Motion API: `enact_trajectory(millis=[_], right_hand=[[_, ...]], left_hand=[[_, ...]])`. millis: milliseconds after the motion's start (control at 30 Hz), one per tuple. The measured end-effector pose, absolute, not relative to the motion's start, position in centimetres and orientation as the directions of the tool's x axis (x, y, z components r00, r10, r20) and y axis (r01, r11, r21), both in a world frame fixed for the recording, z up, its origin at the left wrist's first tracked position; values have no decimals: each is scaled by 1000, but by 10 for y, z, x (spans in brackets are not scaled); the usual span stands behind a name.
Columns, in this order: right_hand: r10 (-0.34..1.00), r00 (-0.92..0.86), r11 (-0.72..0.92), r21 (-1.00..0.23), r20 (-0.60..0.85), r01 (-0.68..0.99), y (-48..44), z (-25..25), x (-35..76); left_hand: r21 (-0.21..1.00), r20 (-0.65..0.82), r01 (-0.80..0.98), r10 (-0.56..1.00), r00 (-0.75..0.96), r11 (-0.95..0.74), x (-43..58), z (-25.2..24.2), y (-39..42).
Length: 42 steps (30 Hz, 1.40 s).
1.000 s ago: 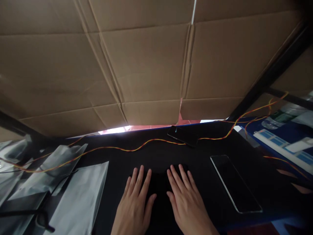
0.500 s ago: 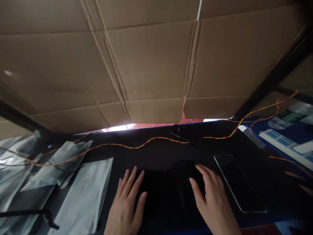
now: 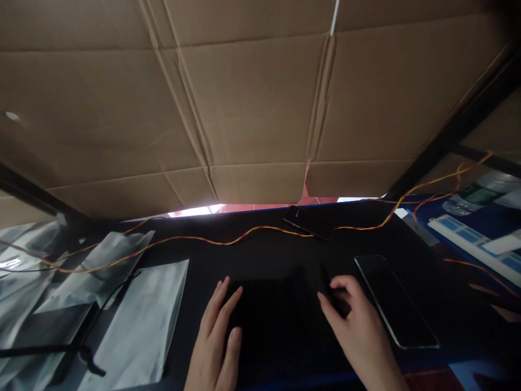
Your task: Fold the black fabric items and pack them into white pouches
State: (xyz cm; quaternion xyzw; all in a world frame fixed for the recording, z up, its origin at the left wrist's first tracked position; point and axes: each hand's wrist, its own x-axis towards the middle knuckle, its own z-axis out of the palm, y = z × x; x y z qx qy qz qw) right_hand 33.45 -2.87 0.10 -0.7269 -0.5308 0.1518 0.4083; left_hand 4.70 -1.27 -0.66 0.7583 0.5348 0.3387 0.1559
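Observation:
My left hand (image 3: 217,339) lies at the left edge of a dark, flat black item (image 3: 272,326), its fingers stretched out and the thumb apart. The item barely stands out from the black tabletop (image 3: 240,260), so I cannot tell its kind. At the item's right side my right hand (image 3: 360,331) has its fingers curled in, thumb and forefinger close around some dark material. What they grip is lost in the shadow. Just right of that hand lies a phone-shaped slab with a clear rim (image 3: 396,301).
A dark phone (image 3: 308,221) lies at the back, by a twisted red-yellow wire (image 3: 228,241). Translucent plastic bags (image 3: 140,320) and a black cord (image 3: 87,358) are on the left. Cardboard (image 3: 256,103) rises behind. A plastic bottle (image 3: 474,195) lies at the far right.
My right hand's fingers have curled in from an open spread, and the dark material between the hands has shifted. My left fingers have drawn closer together, the hand slightly further right.

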Motion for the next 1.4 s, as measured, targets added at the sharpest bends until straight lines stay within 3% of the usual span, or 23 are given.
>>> enact_trajectory(millis=[233, 300, 400, 533, 867, 967, 1167, 1267, 1400], right_hand=[[838, 265, 25, -519, 477, 854, -23, 48, 307], [861, 185, 119, -542, 474, 832, -20, 54, 281], [914, 53, 273, -706, 402, 654, -17, 55, 258], [916, 131, 277, -834, 379, 476, -15, 46, 273], [886, 33, 305, -637, 462, 708, -13, -10, 280], [880, 29, 327, -647, 475, 689, -16, -15, 281], [820, 210, 303, -715, 532, 630, -14, 1, 308], [834, 98, 336, -640, 543, 691, -12, 2, 307], [881, -153, 385, -490, 448, 782, -14, -15, 289]], left_hand=[[590, 346, 688, 903, 256, -422, 43, -8, -9], [589, 342, 681, 898, 276, -434, 43, -9, -8], [581, 348, 670, 885, 308, -462, 41, -11, -7], [530, 371, 681, 860, 349, -505, 43, -9, -10], [349, 399, 703, 777, 486, -619, 86, -12, 0], [294, 397, 713, 760, 515, -637, 86, -18, 2], [324, 398, 721, 780, 483, -613, 86, -2, 3], [241, 401, 753, 769, 498, -613, 97, -3, 4], [72, 374, 772, 735, 566, -632, 108, -22, 5]])
